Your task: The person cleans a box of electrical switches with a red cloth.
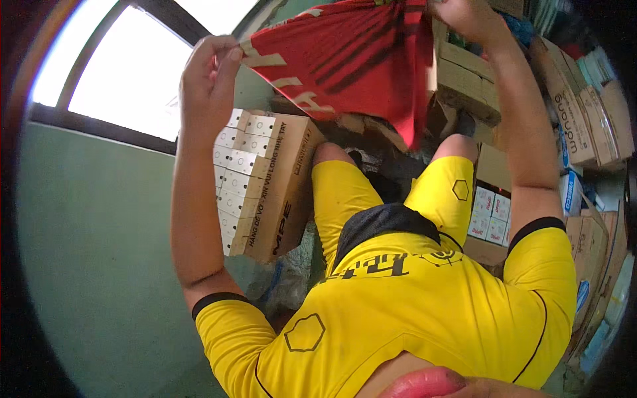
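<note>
A red cloth (358,54) with pale lettering and a yellow patch at its top edge is stretched between my raised hands. My left hand (211,74) pinches its left corner between thumb and fingers, close to the window. At the top edge of the view, my right hand (460,17) is beside the cloth's upper right end, partly cut off by the frame, so its fingers are hard to make out. The cloth's lower point hangs above the gap between my knees, slightly blurred.
To my left stands an open cardboard carton (286,189) packed with small white boxes (234,184). Another open carton with small printed boxes (489,214) is by my right thigh. More cardboard cartons (572,109) are stacked at the right. A green wall (99,239) and a bright window (129,69) bound the left.
</note>
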Demonstrator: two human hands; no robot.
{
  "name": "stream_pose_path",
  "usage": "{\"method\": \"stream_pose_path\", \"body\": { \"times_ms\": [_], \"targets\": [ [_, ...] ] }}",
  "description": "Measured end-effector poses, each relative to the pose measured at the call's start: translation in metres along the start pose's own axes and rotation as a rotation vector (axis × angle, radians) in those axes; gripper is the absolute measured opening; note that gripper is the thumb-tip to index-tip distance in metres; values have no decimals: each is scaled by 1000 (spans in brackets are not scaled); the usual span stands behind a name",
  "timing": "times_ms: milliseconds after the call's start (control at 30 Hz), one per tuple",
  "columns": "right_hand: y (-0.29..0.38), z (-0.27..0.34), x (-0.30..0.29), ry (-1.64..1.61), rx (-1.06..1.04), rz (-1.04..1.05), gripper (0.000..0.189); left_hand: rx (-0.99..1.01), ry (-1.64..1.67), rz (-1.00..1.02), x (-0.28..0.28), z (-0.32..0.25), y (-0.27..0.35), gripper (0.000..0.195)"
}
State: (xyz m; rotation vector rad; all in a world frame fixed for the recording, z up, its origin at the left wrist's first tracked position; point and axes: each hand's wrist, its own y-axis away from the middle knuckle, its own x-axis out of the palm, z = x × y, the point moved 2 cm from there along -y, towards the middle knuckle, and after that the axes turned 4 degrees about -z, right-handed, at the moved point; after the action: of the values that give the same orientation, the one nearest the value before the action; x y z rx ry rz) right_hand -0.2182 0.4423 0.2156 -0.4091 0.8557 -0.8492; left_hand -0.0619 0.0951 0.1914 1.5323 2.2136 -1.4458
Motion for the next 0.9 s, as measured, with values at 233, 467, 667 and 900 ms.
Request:
{"method": "stream_pose_path", "body": {
  "times_ms": [233,467,667,900],
  "targets": [
    [20,-12,-63,141,279,14,21,90,22,56,49,-16,-54,15],
    [68,-34,-138,344,252,-69,14,296,52,152,143,-30,-104,18],
    [129,-13,-182,366,285,-205,19,262,43,322,188,-101,-116,18],
    [211,90,-163,506,406,-201,25,468,134,671,161,-128,-51,21]
  ]
}}
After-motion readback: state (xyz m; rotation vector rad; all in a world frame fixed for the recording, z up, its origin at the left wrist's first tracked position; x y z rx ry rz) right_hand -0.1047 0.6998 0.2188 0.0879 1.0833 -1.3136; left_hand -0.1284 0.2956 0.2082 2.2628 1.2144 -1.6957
